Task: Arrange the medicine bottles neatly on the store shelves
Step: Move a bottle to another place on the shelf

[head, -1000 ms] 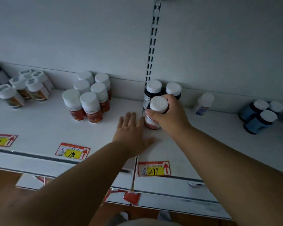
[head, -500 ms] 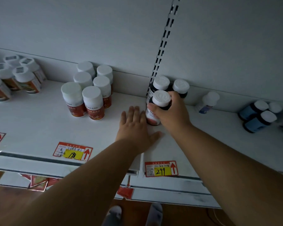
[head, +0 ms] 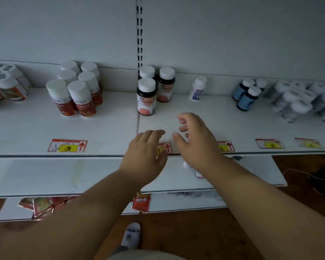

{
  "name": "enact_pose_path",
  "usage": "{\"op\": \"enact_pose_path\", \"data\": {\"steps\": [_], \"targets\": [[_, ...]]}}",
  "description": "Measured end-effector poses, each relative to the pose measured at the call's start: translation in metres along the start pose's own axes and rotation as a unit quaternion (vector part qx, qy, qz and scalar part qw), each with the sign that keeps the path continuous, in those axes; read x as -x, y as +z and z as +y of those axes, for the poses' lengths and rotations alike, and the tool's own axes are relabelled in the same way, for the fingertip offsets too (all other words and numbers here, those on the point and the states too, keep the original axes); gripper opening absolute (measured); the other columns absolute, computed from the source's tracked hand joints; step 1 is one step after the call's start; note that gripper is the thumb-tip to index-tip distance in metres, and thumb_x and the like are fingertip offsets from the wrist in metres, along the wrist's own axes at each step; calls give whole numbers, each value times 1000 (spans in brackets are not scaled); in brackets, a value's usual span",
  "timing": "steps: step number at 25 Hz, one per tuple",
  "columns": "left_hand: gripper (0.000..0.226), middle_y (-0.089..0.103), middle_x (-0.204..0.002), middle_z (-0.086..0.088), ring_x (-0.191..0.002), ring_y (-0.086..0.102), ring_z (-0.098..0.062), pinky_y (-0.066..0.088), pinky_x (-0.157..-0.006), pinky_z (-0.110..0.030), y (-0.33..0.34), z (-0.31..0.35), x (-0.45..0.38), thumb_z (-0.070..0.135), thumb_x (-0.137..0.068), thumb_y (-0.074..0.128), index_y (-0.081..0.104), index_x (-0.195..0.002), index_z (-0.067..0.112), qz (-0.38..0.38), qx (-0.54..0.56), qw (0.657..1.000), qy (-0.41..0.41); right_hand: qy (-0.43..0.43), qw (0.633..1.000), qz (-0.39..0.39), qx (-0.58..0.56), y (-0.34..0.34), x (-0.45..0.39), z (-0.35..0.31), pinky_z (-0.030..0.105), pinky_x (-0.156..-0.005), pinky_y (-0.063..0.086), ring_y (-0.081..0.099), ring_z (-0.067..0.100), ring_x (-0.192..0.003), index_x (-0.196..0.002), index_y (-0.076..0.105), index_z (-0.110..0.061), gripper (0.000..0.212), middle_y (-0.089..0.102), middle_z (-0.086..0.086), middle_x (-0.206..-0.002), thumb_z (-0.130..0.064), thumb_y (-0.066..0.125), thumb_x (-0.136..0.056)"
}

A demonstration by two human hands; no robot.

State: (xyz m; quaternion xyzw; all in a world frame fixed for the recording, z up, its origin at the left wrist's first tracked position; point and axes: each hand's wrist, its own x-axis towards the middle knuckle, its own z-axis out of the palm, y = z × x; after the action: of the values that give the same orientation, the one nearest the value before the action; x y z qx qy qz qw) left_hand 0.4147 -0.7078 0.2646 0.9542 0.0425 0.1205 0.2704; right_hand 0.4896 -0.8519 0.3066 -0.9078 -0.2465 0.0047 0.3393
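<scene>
Three dark bottles with pink labels and white caps stand together on the white shelf [head: 223,119]; the front one [head: 146,97] is upright just right of the shelf seam, two more [head: 166,84] behind it. My right hand [head: 196,136] hovers open near the shelf's front edge, apart from the bottles and holding nothing. My left hand [head: 145,152] is beside it, fingers loosely spread, empty. Part of a small bottle [head: 199,173] lies on the lower shelf, mostly hidden by my right wrist.
A cluster of red-labelled bottles [head: 77,92] stands to the left, more bottles [head: 8,85] at far left. A small white bottle [head: 198,88], blue bottles [head: 249,94] and white bottles [head: 300,100] stand to the right. Price tags [head: 68,145] line the edge. Red packets [head: 141,201] lie below.
My right hand let go of the dark pink-labelled bottle, which now stands on the shelf, and pulled back toward the front edge. My left hand also drew back off the shelf surface.
</scene>
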Motion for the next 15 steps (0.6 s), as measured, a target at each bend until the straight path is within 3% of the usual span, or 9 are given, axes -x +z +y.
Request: {"op": "enact_pose_path", "data": {"steps": [5, 8, 11, 15], "targets": [[38, 61, -110, 1, -103, 57, -19, 48, -88, -34, 69, 81, 34, 27, -91, 58, 54, -128, 19, -16, 6, 999, 31, 37, 999, -15, 18, -42, 82, 81, 27, -85, 47, 52, 8, -104, -125, 53, -21, 32, 50, -9, -118, -31, 59, -96], [46, 58, -125, -4, -114, 54, -27, 45, -94, -41, 118, 94, 49, 28, -89, 60, 51, -133, 19, -67, -50, 994, 69, 80, 996, 18, 31, -43, 113, 135, 28, -81, 45, 52, 12, -100, -114, 58, -20, 24, 44, -11, -108, -32, 62, -93], [60, 49, -142, -4, -130, 44, -27, 38, -106, -45, 172, 81, 57, 31, -88, 60, 40, -143, 20, -132, -94, 986, 46, 114, 993, 32, 13, -15, 135, 189, 26, -78, 44, 54, 11, -97, -110, 60, -17, 26, 56, -5, -104, -33, 66, -91], [58, 44, -147, -1, -135, 39, -25, 32, -110, -43, 256, 42, 41, 32, -89, 59, 41, -143, 23, -183, -114, 976, 20, 188, 981, 45, -11, 57, 140, 264, 21, -83, 39, 57, 12, -104, -117, 59, -17, 34, 57, -1, -118, -32, 69, -89]]}}
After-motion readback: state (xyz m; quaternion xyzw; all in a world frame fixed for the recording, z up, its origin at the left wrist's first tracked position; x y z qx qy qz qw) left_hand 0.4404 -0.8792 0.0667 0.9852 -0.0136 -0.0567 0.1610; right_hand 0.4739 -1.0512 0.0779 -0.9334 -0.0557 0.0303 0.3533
